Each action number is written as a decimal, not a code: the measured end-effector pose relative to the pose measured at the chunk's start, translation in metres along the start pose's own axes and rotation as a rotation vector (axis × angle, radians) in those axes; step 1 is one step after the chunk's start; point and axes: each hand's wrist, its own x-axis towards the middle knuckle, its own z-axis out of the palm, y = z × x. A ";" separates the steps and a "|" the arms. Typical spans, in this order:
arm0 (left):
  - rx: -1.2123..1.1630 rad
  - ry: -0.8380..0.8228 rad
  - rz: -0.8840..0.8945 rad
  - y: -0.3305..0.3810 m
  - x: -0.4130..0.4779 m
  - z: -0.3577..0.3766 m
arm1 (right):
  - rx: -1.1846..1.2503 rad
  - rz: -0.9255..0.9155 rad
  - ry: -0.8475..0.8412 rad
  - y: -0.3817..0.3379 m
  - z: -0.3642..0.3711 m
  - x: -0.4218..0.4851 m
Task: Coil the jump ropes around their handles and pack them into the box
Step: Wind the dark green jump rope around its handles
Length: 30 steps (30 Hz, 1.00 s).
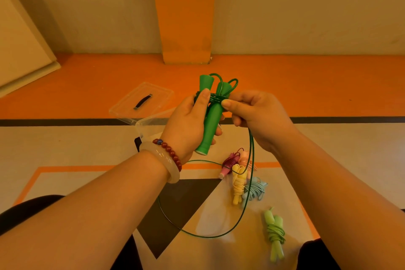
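Head view: hands (186, 123) (260, 116) gripping green jump rope (211, 126) hide clear box (145, 126) contents.

A beige wall (87, 6) fills the far side, split by a broad orange pillar (184, 17) that runs down to the floor, and a pale panel (19, 39) slants along the left edge. The floor (306, 85) is orange beside the wall, then a thin dark stripe (350, 119) crosses it from side to side. Nearer lies a cream area (65, 144) marked with an orange outline (72, 168) and a dark triangle (182, 204), all under warm, yellowish, even light.
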 end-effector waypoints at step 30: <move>0.457 0.100 0.065 0.001 0.010 -0.015 | 0.268 -0.025 -0.073 0.009 0.012 -0.006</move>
